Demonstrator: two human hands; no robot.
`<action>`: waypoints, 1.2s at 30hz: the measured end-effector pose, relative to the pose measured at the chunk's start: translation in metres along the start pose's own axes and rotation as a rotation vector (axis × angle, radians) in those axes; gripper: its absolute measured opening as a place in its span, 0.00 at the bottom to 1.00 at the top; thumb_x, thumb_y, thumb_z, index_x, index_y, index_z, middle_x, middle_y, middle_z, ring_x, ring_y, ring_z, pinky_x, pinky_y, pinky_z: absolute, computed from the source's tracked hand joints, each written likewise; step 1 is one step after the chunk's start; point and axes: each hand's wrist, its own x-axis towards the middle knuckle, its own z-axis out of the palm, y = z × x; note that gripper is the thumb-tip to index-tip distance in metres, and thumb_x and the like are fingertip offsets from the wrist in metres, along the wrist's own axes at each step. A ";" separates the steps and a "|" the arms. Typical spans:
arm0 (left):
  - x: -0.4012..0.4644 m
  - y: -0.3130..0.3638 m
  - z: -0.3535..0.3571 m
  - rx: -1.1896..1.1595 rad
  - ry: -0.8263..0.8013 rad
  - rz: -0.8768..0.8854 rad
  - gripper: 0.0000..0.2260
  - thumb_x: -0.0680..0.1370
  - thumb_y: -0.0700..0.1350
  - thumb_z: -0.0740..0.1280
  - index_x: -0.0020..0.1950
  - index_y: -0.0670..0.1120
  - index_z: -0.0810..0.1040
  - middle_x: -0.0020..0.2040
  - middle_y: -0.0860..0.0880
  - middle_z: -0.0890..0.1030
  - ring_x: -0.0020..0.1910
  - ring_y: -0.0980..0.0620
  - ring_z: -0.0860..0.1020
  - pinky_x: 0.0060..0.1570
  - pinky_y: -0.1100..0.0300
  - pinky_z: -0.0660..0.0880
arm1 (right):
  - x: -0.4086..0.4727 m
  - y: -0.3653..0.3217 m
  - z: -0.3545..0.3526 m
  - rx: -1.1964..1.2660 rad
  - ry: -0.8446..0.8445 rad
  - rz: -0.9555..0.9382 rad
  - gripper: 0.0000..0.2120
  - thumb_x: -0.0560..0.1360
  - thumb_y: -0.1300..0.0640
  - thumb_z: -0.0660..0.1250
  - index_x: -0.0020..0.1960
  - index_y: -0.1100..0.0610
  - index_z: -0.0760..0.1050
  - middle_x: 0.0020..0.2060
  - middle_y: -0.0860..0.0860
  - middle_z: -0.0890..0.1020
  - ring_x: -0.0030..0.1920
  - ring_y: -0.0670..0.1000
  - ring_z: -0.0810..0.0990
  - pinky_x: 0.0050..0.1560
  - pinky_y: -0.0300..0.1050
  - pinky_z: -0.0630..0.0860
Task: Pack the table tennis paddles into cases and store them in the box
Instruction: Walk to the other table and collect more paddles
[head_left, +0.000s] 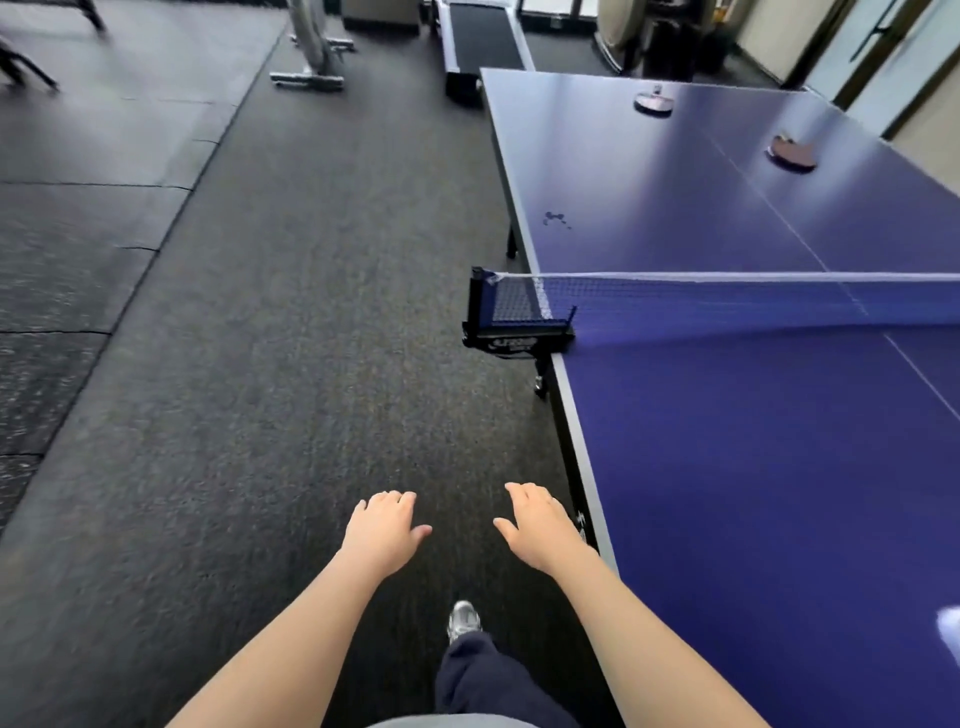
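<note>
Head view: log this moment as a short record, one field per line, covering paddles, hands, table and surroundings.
setting: gym room, dark rubber floor
table: blue table tennis table, net stretched across it
paddles: two on the far half, a nearer paddle and a farther paddle, both lying flat
left hand: empty, fingers relaxed, over the floor
right hand: empty, fingers relaxed, beside the table's edge
cases and box: not in view
background: treadmill beyond the table

blue table (727, 467), dark speckled floor (260, 364), blue net (701, 304)
</note>
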 end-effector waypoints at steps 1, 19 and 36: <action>0.013 -0.003 -0.012 -0.006 0.001 -0.016 0.26 0.81 0.58 0.58 0.74 0.46 0.64 0.70 0.47 0.71 0.70 0.47 0.68 0.68 0.50 0.64 | 0.019 -0.002 -0.011 -0.004 -0.009 -0.018 0.29 0.81 0.46 0.55 0.76 0.58 0.53 0.72 0.56 0.64 0.72 0.56 0.61 0.73 0.51 0.59; 0.189 -0.115 -0.142 -0.083 -0.038 -0.119 0.24 0.81 0.58 0.57 0.73 0.46 0.66 0.70 0.47 0.71 0.69 0.45 0.69 0.69 0.49 0.64 | 0.254 -0.108 -0.108 -0.092 -0.069 -0.149 0.28 0.80 0.46 0.56 0.75 0.58 0.56 0.72 0.56 0.63 0.73 0.56 0.60 0.72 0.52 0.59; 0.395 -0.260 -0.288 0.047 -0.120 0.003 0.26 0.81 0.59 0.56 0.74 0.46 0.63 0.70 0.46 0.71 0.69 0.43 0.69 0.68 0.47 0.65 | 0.457 -0.218 -0.198 -0.018 -0.079 0.045 0.27 0.80 0.47 0.56 0.74 0.59 0.57 0.70 0.57 0.67 0.70 0.57 0.64 0.70 0.52 0.62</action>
